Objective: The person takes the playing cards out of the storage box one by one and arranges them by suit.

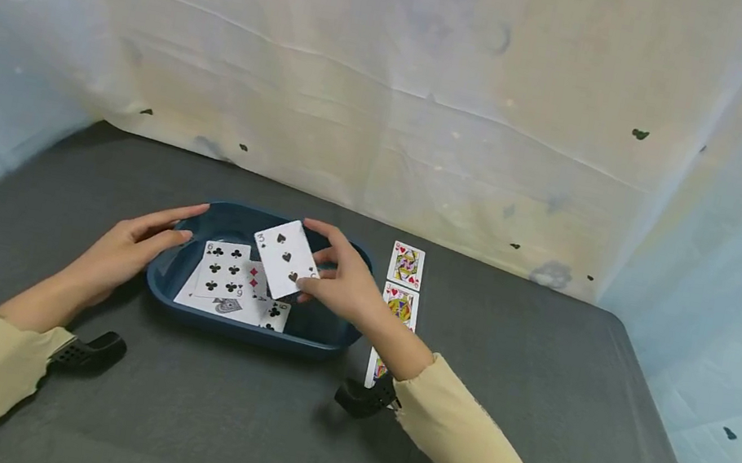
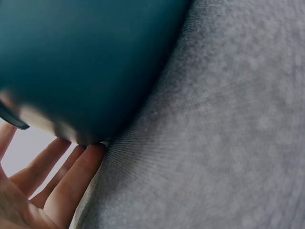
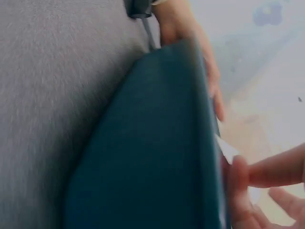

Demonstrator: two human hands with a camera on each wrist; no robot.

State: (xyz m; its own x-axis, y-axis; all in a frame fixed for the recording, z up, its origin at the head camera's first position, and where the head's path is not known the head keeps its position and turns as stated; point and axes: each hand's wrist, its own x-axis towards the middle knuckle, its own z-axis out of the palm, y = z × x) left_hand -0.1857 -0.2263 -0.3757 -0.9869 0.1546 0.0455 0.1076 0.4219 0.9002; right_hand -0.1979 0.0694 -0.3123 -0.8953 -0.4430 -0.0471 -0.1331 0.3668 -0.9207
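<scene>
My right hand pinches a three of spades playing card, face up and tilted, above the blue oval tray. In the right wrist view, only a blurred white bit of this card shows beyond the tray wall. At the tray's left end my left hand holds the rim. The left wrist view shows its fingers against the tray's outer wall. Inside the tray lie overlapping cards: a six of clubs, a diamond card, a large-spade card and another clubs card.
Right of the tray, face cards stand in a column: a queen of hearts, another red face card, and a lower one partly behind my right wrist. A dark grey cloth covers the table. Pale curtains hang around it.
</scene>
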